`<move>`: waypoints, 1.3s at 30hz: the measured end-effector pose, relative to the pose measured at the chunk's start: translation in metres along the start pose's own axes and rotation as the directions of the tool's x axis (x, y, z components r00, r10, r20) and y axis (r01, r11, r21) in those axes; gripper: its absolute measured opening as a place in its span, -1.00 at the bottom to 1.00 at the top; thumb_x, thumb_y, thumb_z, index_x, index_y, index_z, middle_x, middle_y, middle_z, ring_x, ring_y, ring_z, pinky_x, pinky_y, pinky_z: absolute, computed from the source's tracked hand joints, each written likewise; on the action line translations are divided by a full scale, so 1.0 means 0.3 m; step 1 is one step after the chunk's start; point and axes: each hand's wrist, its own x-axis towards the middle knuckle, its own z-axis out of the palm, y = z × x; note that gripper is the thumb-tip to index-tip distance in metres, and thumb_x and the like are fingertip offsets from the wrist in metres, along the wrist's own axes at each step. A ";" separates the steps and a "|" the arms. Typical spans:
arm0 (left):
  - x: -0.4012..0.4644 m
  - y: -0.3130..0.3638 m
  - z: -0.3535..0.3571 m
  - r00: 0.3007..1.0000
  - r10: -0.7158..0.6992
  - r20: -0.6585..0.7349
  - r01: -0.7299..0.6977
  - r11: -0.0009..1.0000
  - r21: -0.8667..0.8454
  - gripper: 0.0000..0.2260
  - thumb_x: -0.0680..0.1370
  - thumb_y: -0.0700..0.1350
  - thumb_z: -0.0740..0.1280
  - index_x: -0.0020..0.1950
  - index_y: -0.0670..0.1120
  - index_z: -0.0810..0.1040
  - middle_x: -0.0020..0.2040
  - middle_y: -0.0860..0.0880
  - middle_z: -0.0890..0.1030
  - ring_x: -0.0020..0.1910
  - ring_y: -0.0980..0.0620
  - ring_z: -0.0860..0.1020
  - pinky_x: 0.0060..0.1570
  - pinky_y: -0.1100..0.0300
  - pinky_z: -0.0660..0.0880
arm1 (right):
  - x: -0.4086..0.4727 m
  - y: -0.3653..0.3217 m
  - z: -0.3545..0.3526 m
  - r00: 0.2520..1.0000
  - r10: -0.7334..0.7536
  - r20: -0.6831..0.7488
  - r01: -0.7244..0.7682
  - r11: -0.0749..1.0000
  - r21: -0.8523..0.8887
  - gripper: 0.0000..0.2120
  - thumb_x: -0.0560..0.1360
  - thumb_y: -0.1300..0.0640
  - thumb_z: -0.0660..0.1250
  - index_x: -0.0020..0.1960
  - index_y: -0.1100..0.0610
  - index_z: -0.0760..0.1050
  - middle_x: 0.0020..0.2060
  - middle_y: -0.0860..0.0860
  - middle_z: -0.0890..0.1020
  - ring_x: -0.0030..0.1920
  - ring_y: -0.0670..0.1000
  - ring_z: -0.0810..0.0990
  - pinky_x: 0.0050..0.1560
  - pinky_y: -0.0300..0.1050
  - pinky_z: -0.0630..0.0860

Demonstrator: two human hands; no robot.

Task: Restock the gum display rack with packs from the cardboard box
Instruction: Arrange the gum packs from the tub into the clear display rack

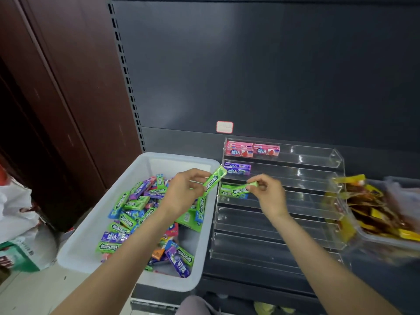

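Fingers pinching gum both sides: my left hand (181, 189) grips a green pack (213, 179) mid-frame, right hand (269, 193) another pack (244, 189) at the clear rack (318, 178).

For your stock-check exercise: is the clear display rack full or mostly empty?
Mostly empty. The rack holds only a few packs at the left of its top three tiers; its lower tiers are bare.

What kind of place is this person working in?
Probably a small shop. A clear tiered display rack sits on dark slotted retail shelving with a price label, beside a white bin full of gum packs.
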 end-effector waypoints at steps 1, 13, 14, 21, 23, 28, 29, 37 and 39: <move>0.001 -0.002 -0.001 1.000 -0.007 -0.003 0.007 1.000 -0.001 -0.70 0.48 -0.39 0.31 0.01 0.01 0.57 -0.14 0.12 0.57 -0.25 0.16 0.52 -0.27 0.34 0.51 | 0.000 0.003 0.010 1.000 -0.001 0.014 0.001 1.000 -0.008 -0.89 0.43 0.30 0.41 -0.13 0.11 0.58 -0.21 -0.06 0.61 -0.18 -0.17 0.55 -0.14 -0.35 0.44; 0.015 -0.027 -0.022 0.998 -0.064 -0.011 0.064 0.998 -0.002 -0.71 0.47 -0.37 0.35 0.04 -0.01 0.58 -0.05 0.01 0.60 -0.15 0.04 0.59 -0.10 0.16 0.58 | 0.044 -0.002 0.072 0.985 -0.007 0.171 0.076 0.911 -0.404 -0.88 0.39 0.20 0.47 -0.07 0.10 0.63 -0.08 0.03 0.62 0.02 0.01 0.52 0.04 -0.04 0.50; 0.015 -0.026 -0.020 0.998 -0.065 -0.009 0.065 0.998 0.000 -0.71 0.47 -0.37 0.34 0.05 -0.02 0.58 -0.07 0.02 0.59 -0.17 0.07 0.58 -0.14 0.21 0.58 | 0.046 -0.005 0.076 0.986 -0.002 0.164 0.071 0.908 -0.413 -0.89 0.39 0.20 0.48 -0.09 0.10 0.62 -0.09 0.03 0.63 0.01 0.01 0.53 0.03 -0.04 0.51; 0.010 -0.010 -0.011 0.998 -0.062 0.004 0.062 0.998 0.004 -0.71 0.48 -0.38 0.32 0.06 -0.02 0.58 -0.08 0.05 0.59 -0.20 0.13 0.57 -0.29 0.36 0.52 | 0.052 -0.031 0.069 0.977 0.001 0.214 0.104 0.870 -0.481 -0.95 0.42 0.21 0.45 -0.11 0.16 0.63 -0.10 0.05 0.64 -0.10 0.01 0.59 -0.08 -0.11 0.52; 0.008 -0.006 -0.012 0.998 -0.062 0.005 0.062 0.998 0.003 -0.71 0.48 -0.39 0.31 0.06 -0.04 0.58 -0.09 0.06 0.59 -0.21 0.13 0.56 -0.30 0.38 0.52 | 0.050 -0.028 0.059 0.973 -0.012 0.230 0.126 0.864 -0.488 -0.94 0.44 0.22 0.43 -0.09 0.18 0.64 -0.09 0.07 0.63 -0.10 0.01 0.60 -0.04 -0.11 0.54; -0.004 0.000 -0.009 0.996 -0.082 0.032 0.084 0.994 -0.066 -0.69 0.47 -0.44 0.29 0.07 -0.07 0.56 -0.09 0.02 0.57 -0.21 0.03 0.57 -0.23 0.24 0.56 | 0.042 -0.016 0.046 0.972 -0.029 0.235 0.148 0.850 -0.506 -0.89 0.45 0.24 0.42 -0.02 0.18 0.63 -0.01 0.10 0.59 -0.06 0.02 0.59 0.02 -0.11 0.55; -0.006 0.002 -0.009 0.996 -0.085 0.036 0.087 0.994 -0.072 -0.69 0.48 -0.44 0.30 0.07 -0.07 0.56 -0.09 0.01 0.57 -0.19 0.01 0.57 -0.18 0.17 0.58 | 0.039 -0.020 0.045 0.971 -0.023 0.237 0.145 0.845 -0.514 -0.88 0.46 0.23 0.41 -0.01 0.18 0.62 0.00 0.09 0.58 -0.04 0.03 0.58 0.02 -0.11 0.54; -0.026 0.022 -0.015 0.998 -0.005 0.057 0.002 0.999 0.055 -0.68 0.48 -0.41 0.28 0.04 -0.02 0.58 -0.08 0.04 0.59 -0.20 0.10 0.57 -0.23 0.31 0.54 | -0.016 -0.140 0.001 0.986 0.048 0.157 -0.040 0.998 -0.053 -0.81 0.57 0.05 0.24 0.01 0.12 0.59 -0.23 0.04 0.65 -0.27 -0.04 0.59 -0.22 -0.21 0.49; -0.024 0.030 0.005 0.995 0.025 0.091 -0.036 0.992 0.117 -0.69 0.47 -0.39 0.29 0.01 0.01 0.58 -0.06 0.04 0.61 -0.16 0.08 0.57 -0.11 0.25 0.54 | -0.035 -0.176 -0.019 0.947 0.174 0.268 -0.212 0.970 0.119 -0.74 0.59 -0.03 0.18 0.03 0.11 0.56 -0.32 0.08 0.64 -0.38 -0.02 0.59 -0.36 -0.24 0.51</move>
